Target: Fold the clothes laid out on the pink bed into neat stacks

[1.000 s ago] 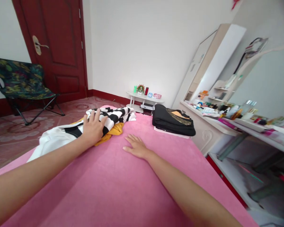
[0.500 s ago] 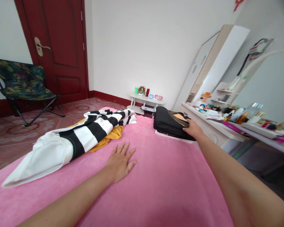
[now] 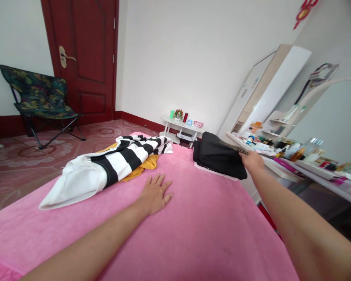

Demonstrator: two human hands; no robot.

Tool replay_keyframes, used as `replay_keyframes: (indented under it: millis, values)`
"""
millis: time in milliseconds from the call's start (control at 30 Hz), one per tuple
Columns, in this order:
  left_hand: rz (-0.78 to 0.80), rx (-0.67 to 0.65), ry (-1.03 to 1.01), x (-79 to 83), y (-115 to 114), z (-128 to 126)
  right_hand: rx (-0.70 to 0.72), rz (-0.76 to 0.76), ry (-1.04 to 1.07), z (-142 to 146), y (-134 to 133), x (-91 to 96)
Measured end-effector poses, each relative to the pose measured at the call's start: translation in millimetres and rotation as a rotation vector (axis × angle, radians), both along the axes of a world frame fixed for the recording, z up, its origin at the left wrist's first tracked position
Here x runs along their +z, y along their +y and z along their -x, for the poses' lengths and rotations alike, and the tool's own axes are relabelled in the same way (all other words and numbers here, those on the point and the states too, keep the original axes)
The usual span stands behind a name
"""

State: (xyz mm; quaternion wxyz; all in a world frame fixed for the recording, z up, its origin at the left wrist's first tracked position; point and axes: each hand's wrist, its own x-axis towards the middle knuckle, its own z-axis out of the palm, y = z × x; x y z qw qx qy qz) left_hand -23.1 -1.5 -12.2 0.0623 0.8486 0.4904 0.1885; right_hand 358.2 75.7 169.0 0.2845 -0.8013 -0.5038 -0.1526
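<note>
My right hand (image 3: 251, 162) pinches the edge of a folded black garment (image 3: 219, 159) and lifts it at the near right corner; its gold-patterned trim shows along the raised edge. The black garment tops a stack, with a white cloth edge showing underneath. My left hand (image 3: 156, 194) lies flat on the pink bed cover (image 3: 193, 230), fingers spread, holding nothing. To its left, a black-and-white striped garment (image 3: 128, 158) lies loosely heaped over a mustard-yellow garment (image 3: 143, 167).
A dressing table (image 3: 269, 158) crowded with bottles runs along the right side, below a mirror (image 3: 336, 113). Beyond the bed stands a small white table (image 3: 175, 121) with a flower pot. A folding chair (image 3: 43, 97) stands left, near a red door (image 3: 87, 54).
My right hand has raised the black garment's edge and shifted slightly right, tilting the patterned part out of sight. My left hand stays flat on the cover. The view has shifted a little left.
</note>
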Motion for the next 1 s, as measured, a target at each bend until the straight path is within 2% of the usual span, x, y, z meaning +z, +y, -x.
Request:
replay_keyframes:
  millis: [67,133,200,233,267,333,367,433,467,533,633,733,833,900,1000]
  values:
    - [0.023,-0.004,-0.051,1.0,0.3,0.4,0.005,-0.187,-0.033,26.8,-3.4,37.3]
    - [0.034,0.004,-0.215,5.8,-0.3,3.6,0.147,-0.281,-0.083,68.8,-8.6,69.2]
    - [-0.003,0.03,-0.497,15.9,-2.7,12.7,0.603,-0.408,-0.132,121.4,-26.3,88.5]
    - [-0.036,0.05,-0.648,22.8,-5.0,20.1,0.829,-0.372,-0.152,148.4,-41.7,92.2]
    - [-0.068,0.068,-0.789,30.7,-8.1,29.7,1.035,-0.271,-0.166,173.6,-61.0,92.0]
    - [-0.107,0.082,-1.008,48.5,-17.1,54.1,1.361,0.029,-0.171,213.0,-106.7,83.1]
    - [-0.115,0.077,-1.083,57.8,-22.9,67.9,1.464,0.154,-0.131,225.2,-129.3,76.2]
    - [-0.132,0.067,-1.144,75.8,-36.2,95.5,1.559,0.296,0.008,233.1,-164.9,62.1]
    - [-0.146,0.075,-1.129,84.0,-43.4,107.5,1.556,0.312,0.085,229.3,-175.0,55.3]
    - [-0.163,0.116,-1.02,97.3,-57.5,125.2,1.459,0.245,0.207,209.4,-177.4,40.3]
    - [-0.104,0.112,-0.727,103.8,-74.9,132.3,1.191,0.139,0.229,161.9,-148.5,5.4]
    - [0.023,-0.051,-0.39,90.6,-86.4,122.2,0.993,0.325,0.161,112.9,-117.4,-43.1]
    - [0.064,-0.128,-0.158,69.6,-94.0,107.3,0.931,0.589,0.104,79.5,-109.0,-83.2]
    - [0.042,-0.117,-0.077,61.0,-97.9,99.3,0.892,0.67,0.022,70.5,-115.4,-95.4]
    - [0.02,-0.12,-0.037,60.0,-100.9,93.3,0.835,0.638,-0.136,74.4,-139.0,-90.2]
